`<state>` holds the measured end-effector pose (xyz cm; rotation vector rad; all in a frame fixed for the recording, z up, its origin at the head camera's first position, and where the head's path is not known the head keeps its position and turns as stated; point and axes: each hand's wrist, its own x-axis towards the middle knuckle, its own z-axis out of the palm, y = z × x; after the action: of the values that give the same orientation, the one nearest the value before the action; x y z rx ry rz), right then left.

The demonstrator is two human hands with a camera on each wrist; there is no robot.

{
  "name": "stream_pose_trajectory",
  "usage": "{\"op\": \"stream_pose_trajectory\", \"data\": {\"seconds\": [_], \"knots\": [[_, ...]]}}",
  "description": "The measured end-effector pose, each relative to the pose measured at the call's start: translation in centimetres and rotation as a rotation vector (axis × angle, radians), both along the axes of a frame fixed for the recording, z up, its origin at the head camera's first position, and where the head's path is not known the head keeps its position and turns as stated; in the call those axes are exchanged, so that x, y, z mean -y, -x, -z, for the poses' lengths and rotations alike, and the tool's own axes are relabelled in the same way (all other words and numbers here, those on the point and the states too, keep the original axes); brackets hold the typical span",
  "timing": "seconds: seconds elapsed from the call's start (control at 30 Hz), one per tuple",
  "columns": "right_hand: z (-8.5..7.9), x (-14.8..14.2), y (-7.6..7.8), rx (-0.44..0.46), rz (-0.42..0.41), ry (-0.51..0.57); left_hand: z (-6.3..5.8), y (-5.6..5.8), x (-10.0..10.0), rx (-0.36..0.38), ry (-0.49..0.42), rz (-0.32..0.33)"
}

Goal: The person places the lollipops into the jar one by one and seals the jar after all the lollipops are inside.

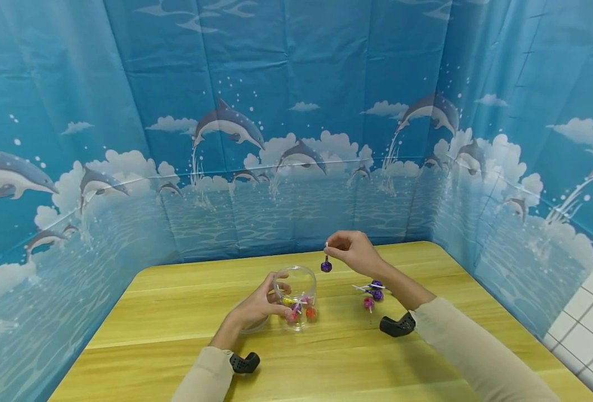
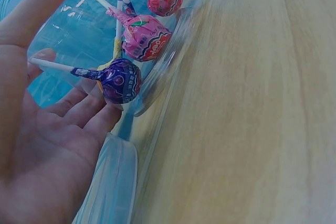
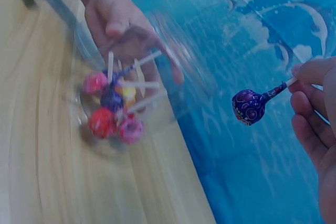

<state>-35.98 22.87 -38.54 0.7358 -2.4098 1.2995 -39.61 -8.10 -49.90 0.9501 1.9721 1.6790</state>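
Note:
My right hand (image 1: 354,252) pinches the white stick of a purple-wrapped lollipop (image 1: 326,266). The candy hangs head down in the air, just right of a clear plastic jar (image 1: 305,285) and above its rim. Round the jar's left side curl the fingers and thumb of my left hand (image 1: 254,306), steadying it upright on the table. Inside lie several wrapped lollipops: a purple one (image 2: 121,81), a pink one (image 2: 145,40) and a red one (image 3: 102,123) among them. Blur softens the jar in the right wrist view.
On the wooden table (image 1: 176,312), right of the jar and beneath my right forearm, lie purple lollipops (image 1: 377,294) and a pink one (image 1: 368,303). A clear round lid (image 2: 123,177) rests beside the jar, partly behind my left hand. A dolphin-print curtain (image 1: 286,212) surrounds the table's back and sides.

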Motion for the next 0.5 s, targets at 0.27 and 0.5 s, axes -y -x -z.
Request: {"op": "stream_pose_trajectory", "data": {"seconds": [0.27, 0.5], "knots": [[-0.6, 2.7, -0.1, -0.044, -0.069, -0.004, 0.2, 0.3, 0.0, -0.002, 0.007, -0.003], [-0.3, 4.6, 0.0, -0.056, -0.151, -0.026, 0.3, 0.3, 0.0, -0.003, 0.002, 0.000]]}}
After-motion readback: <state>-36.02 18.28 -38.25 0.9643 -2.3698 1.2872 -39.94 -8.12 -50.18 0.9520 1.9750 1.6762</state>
